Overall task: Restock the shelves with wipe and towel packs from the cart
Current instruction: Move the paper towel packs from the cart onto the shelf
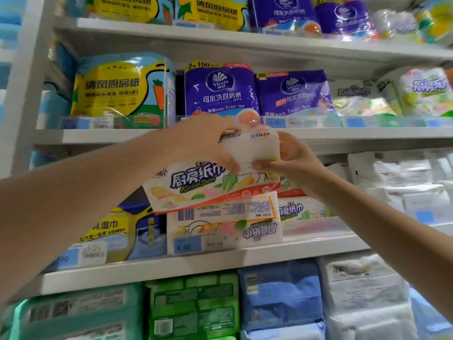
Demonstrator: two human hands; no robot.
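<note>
Both hands are up at the shelf face: the left hand [208,141] wraps over the top and near end of a white towel pack [250,149], and the right hand [293,157] grips the other end, fingers curled underneath. The pack is held in the air between them, in front of the upper shelf lip [343,136] and just above a stack. Below it a kitchen towel pack [208,185] sits tilted, its left end hanging out past the upside-down pack [223,222] beneath, which rests on the middle shelf [171,266]. Here's the worry: land the new one on that crooked pack and the slick film could slide, tipping both off the front. The gap looks tight too, so a shove might snag on the lip above
</note>
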